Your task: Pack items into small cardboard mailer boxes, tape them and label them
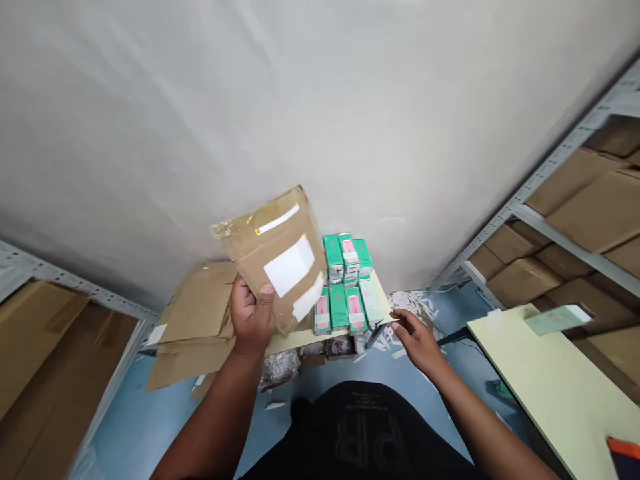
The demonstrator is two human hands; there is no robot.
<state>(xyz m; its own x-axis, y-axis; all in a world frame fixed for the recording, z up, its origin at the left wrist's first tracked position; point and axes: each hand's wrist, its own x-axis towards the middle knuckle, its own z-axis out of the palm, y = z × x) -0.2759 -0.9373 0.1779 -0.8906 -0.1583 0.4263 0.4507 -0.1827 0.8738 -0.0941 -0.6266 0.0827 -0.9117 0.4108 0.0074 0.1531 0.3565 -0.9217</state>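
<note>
My left hand (pixel 253 315) grips a flattened cardboard box (pixel 257 263) by its lower left edge, thumb on the front face. The cardboard is tilted, with white labels on it and clear tape along its upper left end. By the right end of the small table (pixel 381 293), my right hand (pixel 417 341) has its fingers apart and holds nothing; whether its fingertips touch the table edge, I cannot tell. Between the hands, small green and pink boxes (pixel 339 308) stand in rows and stacks on the table. The held cardboard hides part of the tabletop.
Flattened cardboard (pixel 197 310) is piled at the table's left. Below are bubble wrap (pixel 281 368) and an open carton (pixel 342 345). Paper scraps litter the blue floor. A second table (pixel 540 380) bears a pale green box (pixel 557 320). Carton-filled shelves (pixel 545 233) flank both sides.
</note>
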